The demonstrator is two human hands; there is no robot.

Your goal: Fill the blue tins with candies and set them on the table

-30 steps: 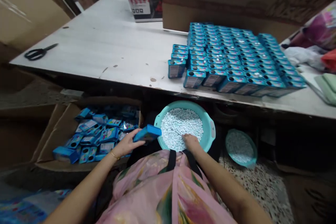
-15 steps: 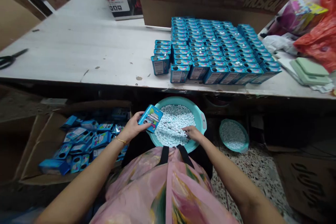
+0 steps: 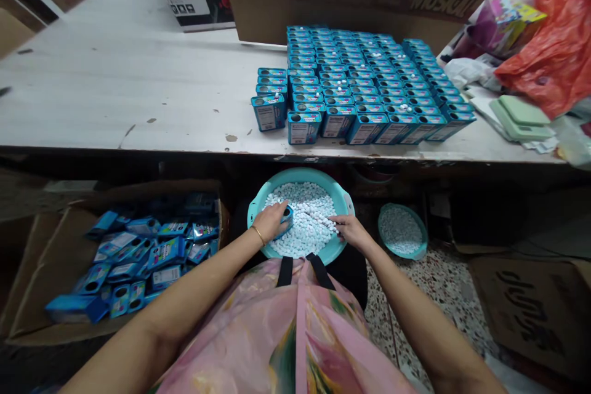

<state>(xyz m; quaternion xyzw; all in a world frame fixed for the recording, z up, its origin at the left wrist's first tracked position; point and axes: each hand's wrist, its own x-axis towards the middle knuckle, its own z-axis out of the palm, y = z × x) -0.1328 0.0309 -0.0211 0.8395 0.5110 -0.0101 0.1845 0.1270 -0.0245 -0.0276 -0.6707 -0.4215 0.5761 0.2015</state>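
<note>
A turquoise basin (image 3: 342, 197) of small white candies (image 3: 302, 240) rests on my lap. My left hand (image 3: 269, 221) grips a small blue candy tin (image 3: 287, 220), now upright over the left part of the candies, its dark round opening facing up. On the basin's right side, my right hand (image 3: 353, 231) has its fingers drawn together low among the candies. White pieces bunch at those fingertips, and whatever they grip is hard to make out. Further back, rows of similar blue tins (image 3: 339, 122) stand on the white table, a few loose candies on top of them.
A cardboard box (image 3: 44, 277) of jumbled blue tins (image 3: 166, 252) sits at lower left. A smaller turquoise bowl (image 3: 421, 245) of candies is on the floor to the right. The table (image 3: 198, 111) carries large cartons (image 3: 263, 12), a pale green scale (image 3: 521, 117) and plastic bags (image 3: 545, 43).
My left hand has moved right over the basin and turned the tin from showing its printed face to standing upright. My right hand remains at the candies. The view has shifted slightly.
</note>
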